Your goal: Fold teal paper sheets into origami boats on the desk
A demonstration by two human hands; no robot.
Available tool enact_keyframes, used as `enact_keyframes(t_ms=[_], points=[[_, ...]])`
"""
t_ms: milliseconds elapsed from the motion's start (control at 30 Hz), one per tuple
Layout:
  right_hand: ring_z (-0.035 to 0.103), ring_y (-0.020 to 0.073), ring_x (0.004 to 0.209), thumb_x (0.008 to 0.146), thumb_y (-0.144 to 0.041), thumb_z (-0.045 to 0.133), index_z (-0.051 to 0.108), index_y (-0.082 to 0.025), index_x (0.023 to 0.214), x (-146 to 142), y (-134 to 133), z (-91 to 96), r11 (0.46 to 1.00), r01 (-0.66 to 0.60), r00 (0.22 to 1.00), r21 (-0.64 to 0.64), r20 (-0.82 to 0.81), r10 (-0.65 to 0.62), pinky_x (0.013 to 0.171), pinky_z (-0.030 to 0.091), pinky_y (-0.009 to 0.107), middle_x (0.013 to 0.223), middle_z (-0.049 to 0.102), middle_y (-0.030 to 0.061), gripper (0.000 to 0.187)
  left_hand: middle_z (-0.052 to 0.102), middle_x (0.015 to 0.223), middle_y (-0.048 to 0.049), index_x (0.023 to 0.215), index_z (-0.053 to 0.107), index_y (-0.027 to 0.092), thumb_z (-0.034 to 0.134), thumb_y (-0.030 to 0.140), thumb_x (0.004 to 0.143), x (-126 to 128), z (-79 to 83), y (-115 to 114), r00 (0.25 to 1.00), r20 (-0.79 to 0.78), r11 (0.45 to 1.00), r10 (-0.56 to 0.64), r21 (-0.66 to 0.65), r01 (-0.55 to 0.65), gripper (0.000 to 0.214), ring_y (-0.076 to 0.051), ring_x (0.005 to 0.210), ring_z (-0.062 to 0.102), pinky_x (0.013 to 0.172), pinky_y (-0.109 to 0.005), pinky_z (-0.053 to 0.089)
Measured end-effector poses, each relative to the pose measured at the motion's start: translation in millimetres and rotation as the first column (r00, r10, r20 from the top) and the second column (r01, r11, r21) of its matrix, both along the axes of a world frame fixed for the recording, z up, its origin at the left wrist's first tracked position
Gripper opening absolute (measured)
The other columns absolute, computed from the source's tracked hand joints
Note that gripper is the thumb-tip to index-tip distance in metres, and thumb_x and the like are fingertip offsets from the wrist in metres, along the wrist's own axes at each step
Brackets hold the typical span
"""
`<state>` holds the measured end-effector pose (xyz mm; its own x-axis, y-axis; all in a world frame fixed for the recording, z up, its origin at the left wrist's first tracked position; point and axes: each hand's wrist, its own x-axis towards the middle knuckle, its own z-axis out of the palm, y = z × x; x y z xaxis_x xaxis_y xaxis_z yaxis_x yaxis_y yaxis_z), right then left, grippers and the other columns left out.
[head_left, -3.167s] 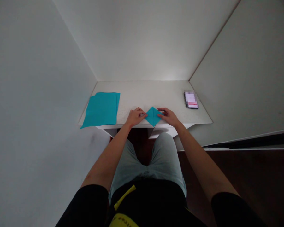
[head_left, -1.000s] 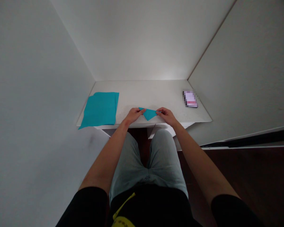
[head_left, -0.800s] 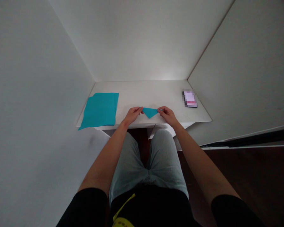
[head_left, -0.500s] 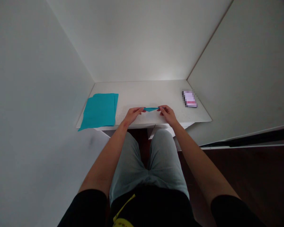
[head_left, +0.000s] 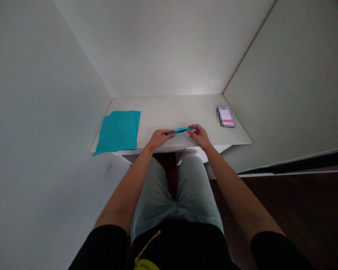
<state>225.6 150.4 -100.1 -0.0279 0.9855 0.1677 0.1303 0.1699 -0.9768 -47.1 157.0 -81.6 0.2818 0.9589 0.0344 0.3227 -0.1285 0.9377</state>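
A small folded teal paper (head_left: 181,130) is held a little above the near edge of the white desk (head_left: 180,110). It shows as a thin, slightly slanted strip, seen almost edge-on. My left hand (head_left: 159,137) pinches its left end. My right hand (head_left: 199,135) pinches its right end, which sits a bit higher. Both forearms reach forward over my lap.
A stack of teal paper sheets (head_left: 118,129) lies at the desk's left front corner, overhanging the edge. A phone with a blurred screen (head_left: 225,117) lies at the right, near the wall. White walls close in the desk on three sides.
The teal paper went from a diamond lying flat, to a downward-pointing triangle, to a thin strip tilted edge-on. Both hands kept hold of its ends and rose slightly.
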Motion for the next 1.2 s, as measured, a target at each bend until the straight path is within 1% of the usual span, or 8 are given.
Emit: enact_keyframes(t_ms=[233,367,533,600,733,867,1033,1200], points=[[0.056,0.0154,0.065,0.078,-0.064,0.083,0.067,-0.027,0.123,-3.2,1.2,-3.6,1.000,0.007,0.997,-0.005,0.077,-0.007,0.058,0.047,0.031,0.094,0.070,0.0010,0.061,0.086,0.108,-0.0061,0.125,0.086,0.028,0.085,0.056,0.084,0.1,-10.8,3.9,0.998,-0.070,1.000,-0.004,0.026,0.006,0.050,-0.027,0.101,0.077,0.097,-0.038,0.057],[0.052,0.0164,0.062,0.079,-0.056,0.080,0.067,-0.027,0.129,-2.3,1.3,-5.6,1.000,0.025,0.993,-0.003,0.117,-0.024,0.057,0.044,0.031,0.080,0.063,-0.0021,0.059,0.086,0.110,-0.0051,0.127,0.085,0.030,0.083,0.054,0.087,0.3,-11.8,4.1,0.996,-0.082,0.999,-0.019,0.039,0.022,0.046,-0.027,0.105,0.078,0.103,-0.039,0.056],[0.053,0.0132,0.065,0.080,-0.052,0.078,0.069,-0.026,0.133,-3.4,1.7,-3.7,0.998,0.031,0.993,0.047,0.117,-0.036,0.061,0.047,0.031,0.106,0.069,0.0030,0.060,0.086,0.117,-0.0033,0.125,0.085,0.031,0.078,0.049,0.094,1.9,-8.8,3.9,0.990,-0.141,0.998,0.000,0.062,0.009,0.037,-0.029,0.113,0.078,0.111,-0.042,0.053],[0.052,0.0130,0.064,0.082,-0.054,0.077,0.071,-0.026,0.135,-5.0,1.6,-2.4,0.999,0.017,0.991,0.051,0.135,-0.024,0.062,0.048,0.031,0.109,0.071,0.0036,0.060,0.085,0.118,-0.0036,0.124,0.086,0.030,0.074,0.048,0.097,2.3,-7.4,3.8,0.988,-0.156,0.997,0.018,0.078,-0.006,0.035,-0.029,0.114,0.078,0.111,-0.041,0.053],[0.057,0.0159,0.069,0.089,-0.058,0.072,0.072,-0.027,0.142,-9.2,-1.7,0.1,0.998,-0.007,0.971,0.065,0.241,-0.009,0.067,0.052,0.033,0.109,0.075,0.0046,0.061,0.086,0.106,-0.0051,0.139,0.078,0.027,0.073,0.046,0.096,0.7,-6.0,3.2,0.988,-0.154,0.998,0.031,0.056,-0.022,0.046,-0.027,0.104,0.079,0.106,-0.040,0.054],[0.062,0.0182,0.072,0.095,-0.058,0.070,0.075,-0.033,0.142,-12.5,-8.2,4.4,0.997,-0.037,0.920,0.068,0.392,0.007,0.073,0.054,0.035,0.107,0.079,0.0035,0.053,0.085,0.100,-0.0043,0.148,0.072,0.026,0.075,0.044,0.094,-1.4,-5.6,3.2,0.987,-0.153,0.997,0.053,0.056,-0.045,0.057,-0.025,0.096,0.077,0.099,-0.037,0.055],[0.063,0.0183,0.072,0.100,-0.059,0.065,0.073,-0.039,0.146,-13.4,-12.8,9.9,0.996,-0.061,0.909,0.066,0.415,0.028,0.072,0.053,0.035,0.108,0.081,0.0017,0.050,0.079,0.084,0.0025,0.157,0.063,0.027,0.070,0.034,0.092,-2.8,-3.9,3.6,0.988,-0.139,0.998,0.065,0.030,-0.062,0.066,-0.018,0.077,0.069,0.088,-0.032,0.053],[0.060,0.0172,0.067,0.100,-0.061,0.067,0.077,-0.041,0.140,-13.0,-16.3,12.9,0.988,-0.141,0.878,0.065,0.470,0.094,0.068,0.049,0.033,0.108,0.083,0.0005,0.046,0.075,0.081,0.0027,0.158,0.062,0.025,0.066,0.030,0.090,-5.9,-4.5,5.9,0.997,-0.068,0.999,0.037,0.027,-0.036,0.068,-0.017,0.075,0.066,0.085,-0.030,0.054]])
